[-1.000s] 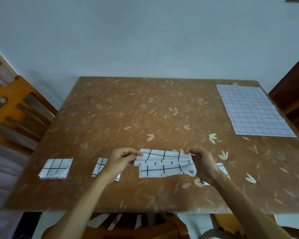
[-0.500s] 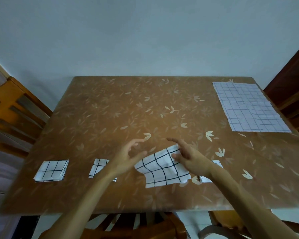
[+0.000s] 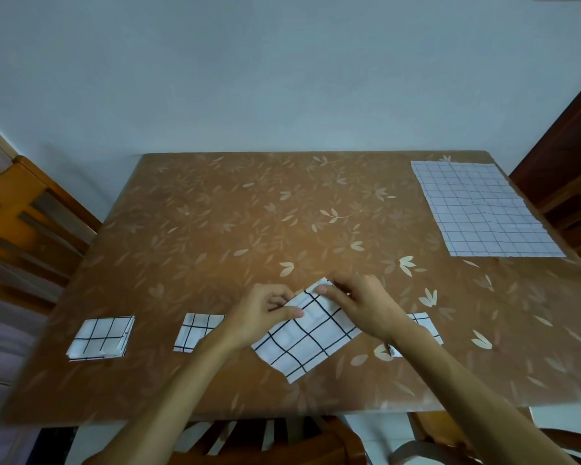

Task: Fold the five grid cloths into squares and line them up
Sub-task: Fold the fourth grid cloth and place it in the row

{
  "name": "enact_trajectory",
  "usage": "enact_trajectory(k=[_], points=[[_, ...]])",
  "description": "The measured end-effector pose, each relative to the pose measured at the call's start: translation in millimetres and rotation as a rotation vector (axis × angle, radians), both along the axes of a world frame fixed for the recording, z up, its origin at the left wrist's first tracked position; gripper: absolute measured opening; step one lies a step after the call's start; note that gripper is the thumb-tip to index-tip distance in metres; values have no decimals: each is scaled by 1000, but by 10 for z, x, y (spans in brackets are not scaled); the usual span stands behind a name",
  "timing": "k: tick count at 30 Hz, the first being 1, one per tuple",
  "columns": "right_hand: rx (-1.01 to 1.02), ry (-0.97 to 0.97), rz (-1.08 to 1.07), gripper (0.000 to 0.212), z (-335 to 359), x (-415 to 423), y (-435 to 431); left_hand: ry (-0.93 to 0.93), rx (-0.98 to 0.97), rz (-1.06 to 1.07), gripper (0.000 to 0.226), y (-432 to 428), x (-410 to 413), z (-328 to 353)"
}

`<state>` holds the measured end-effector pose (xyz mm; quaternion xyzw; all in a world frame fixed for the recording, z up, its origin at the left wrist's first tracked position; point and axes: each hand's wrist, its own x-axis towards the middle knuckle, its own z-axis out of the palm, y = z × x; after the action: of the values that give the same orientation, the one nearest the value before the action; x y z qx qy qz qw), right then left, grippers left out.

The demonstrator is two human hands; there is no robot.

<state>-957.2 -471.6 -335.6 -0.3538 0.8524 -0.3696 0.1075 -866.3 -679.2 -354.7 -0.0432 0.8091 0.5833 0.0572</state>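
A half-folded white cloth with a black grid (image 3: 307, 340) lies askew on the brown table (image 3: 249, 229) near its front edge. My left hand (image 3: 260, 313) pinches the cloth's upper left edge with curled fingers. My right hand (image 3: 363, 305) pinches its far corner. A folded square (image 3: 101, 337) sits at the front left, and a second (image 3: 197, 331) lies partly under my left forearm. A third folded square (image 3: 425, 325) peeks out behind my right wrist. One unfolded grid cloth (image 3: 480, 209) lies flat at the far right.
Wooden chairs stand at the left (image 3: 17, 223), at the right (image 3: 571, 203) and under the front edge (image 3: 265, 441). A pale wall (image 3: 282, 78) rises behind the table. The table's far half holds only the unfolded cloth.
The cloth was held up between both hands, then laid on the table. Both hands have now closed onto its far edge, and it lies turned diagonally.
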Motion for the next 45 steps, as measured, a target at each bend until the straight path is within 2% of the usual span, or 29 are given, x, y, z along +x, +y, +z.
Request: enact_trajectory(k=[4,6,9,11,12,14,16,18,20,22,24,27,29,32,37,45], points=[[-117,69,-78,27,-13,-61,-17,-62,38,-18,14,-44,78,9],[-150,105,-90,29,12,-59,-49,-94,120,-32,16,-16,97,25],[-101,75,-134,54,50,-58,-74,-55,166,19,19,18,73,66],[-92,-45,-119,74,80,-49,-28,-34,160,43,17,-5,60,70],[-100,-105,-80,74,87,-42,10,-35,164,57,15,-26,63,71],[-72,-161,13,57,100,-21,82,-47,177,94,10,-86,77,59],[-27,-133,14,35,35,-53,142,-47,182,121,10,-138,94,47],[-66,-120,-61,36,-34,-101,189,-33,187,140,16,-164,112,42],[-146,-190,-155,48,-39,-123,230,-25,225,183,18,-167,124,28],[-246,-393,-195,51,-46,-107,277,-32,336,257,19,-137,124,32],[-311,-658,-122,50,-74,-20,308,-41,450,309,26,-91,101,42],[-286,-845,14,47,-133,167,264,-78,564,345,22,-14,66,58],[-265,-863,1,36,-125,230,185,-98,572,364,16,30,58,59],[-284,-807,-60,26,-98,244,121,-112,520,358,20,37,79,56],[-284,-763,-113,25,-106,172,181,-146,275,213,19,-60,167,50],[-331,-790,-168,23,-100,113,173,-174,291,225,19,-105,136,69]])
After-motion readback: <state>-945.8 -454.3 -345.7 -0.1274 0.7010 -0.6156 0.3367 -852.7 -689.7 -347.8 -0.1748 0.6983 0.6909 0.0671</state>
